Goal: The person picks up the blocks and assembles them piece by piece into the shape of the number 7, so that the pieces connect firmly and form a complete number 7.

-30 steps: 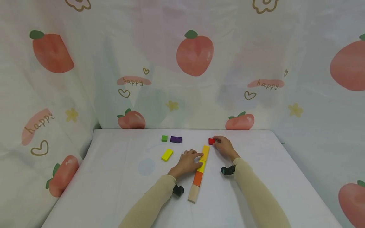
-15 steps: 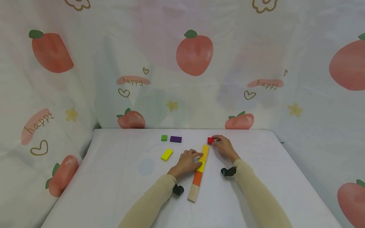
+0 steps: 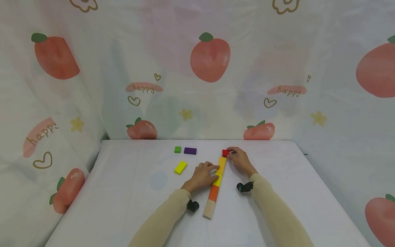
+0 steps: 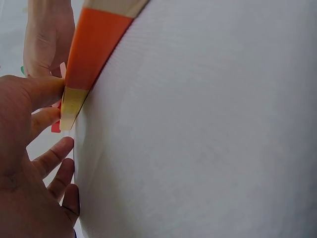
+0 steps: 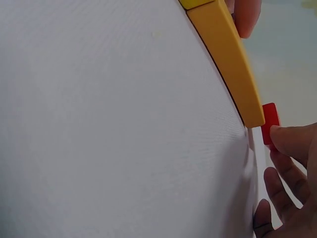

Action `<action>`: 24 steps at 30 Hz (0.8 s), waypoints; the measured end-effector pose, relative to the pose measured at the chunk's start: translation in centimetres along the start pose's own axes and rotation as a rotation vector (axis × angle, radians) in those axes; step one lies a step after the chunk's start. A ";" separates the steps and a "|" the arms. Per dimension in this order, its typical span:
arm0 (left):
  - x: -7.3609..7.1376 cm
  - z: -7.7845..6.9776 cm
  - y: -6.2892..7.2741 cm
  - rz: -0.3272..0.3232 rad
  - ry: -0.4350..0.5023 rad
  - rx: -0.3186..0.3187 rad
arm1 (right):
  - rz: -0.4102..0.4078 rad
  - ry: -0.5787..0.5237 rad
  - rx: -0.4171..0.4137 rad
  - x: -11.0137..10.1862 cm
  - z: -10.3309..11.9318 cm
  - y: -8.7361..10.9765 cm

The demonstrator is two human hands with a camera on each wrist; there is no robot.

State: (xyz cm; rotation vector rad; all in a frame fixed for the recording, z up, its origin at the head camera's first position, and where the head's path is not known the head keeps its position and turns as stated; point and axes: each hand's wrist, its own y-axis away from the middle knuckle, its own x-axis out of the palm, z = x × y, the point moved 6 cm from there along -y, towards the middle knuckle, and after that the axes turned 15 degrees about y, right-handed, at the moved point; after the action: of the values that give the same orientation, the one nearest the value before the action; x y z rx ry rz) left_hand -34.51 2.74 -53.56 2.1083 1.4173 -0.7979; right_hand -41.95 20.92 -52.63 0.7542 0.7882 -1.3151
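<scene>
In the head view, a slanting row of blocks lies on the table: a plain wood block (image 3: 209, 209) nearest, an orange block (image 3: 214, 193), a yellow block (image 3: 218, 180) and an amber block (image 3: 222, 162) farthest. My left hand (image 3: 201, 176) rests beside the row, its thumb and index finger touching the left side of the yellow and amber blocks. Between thumb and fingers, my right hand (image 3: 242, 162) pinches a small red block (image 3: 225, 153) at the row's far end. The right wrist view has this red block (image 5: 269, 116) close behind the amber block's end; whether they touch, I cannot tell.
A small green block (image 3: 177, 149) and a purple block (image 3: 190, 151) lie at the back, left of the row. Closer in is a loose yellow block (image 3: 180, 167). A patterned cloth (image 3: 210, 113) hangs behind the white table (image 3: 123, 192).
My right hand has moved a little to the left with the red block, bringing it to the far end of the row. The left hand has stayed in place.
</scene>
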 end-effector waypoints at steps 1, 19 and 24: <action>0.0 0.0 0.0 -0.002 -0.001 0.003 | -0.002 0.003 -0.006 0.0 0.0 0.0; 0.1 0.0 -0.2 -0.008 0.008 -0.023 | 0.016 0.011 -0.011 0.6 0.2 -0.5; 0.1 0.0 -0.1 -0.006 0.009 -0.019 | 0.032 0.008 -0.007 0.8 0.3 -0.5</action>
State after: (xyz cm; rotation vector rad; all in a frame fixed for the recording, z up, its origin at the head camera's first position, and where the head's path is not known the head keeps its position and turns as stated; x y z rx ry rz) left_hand -34.53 2.84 -53.65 2.0966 1.4316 -0.7750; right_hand -42.36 20.22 -53.12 0.7637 0.7842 -1.2807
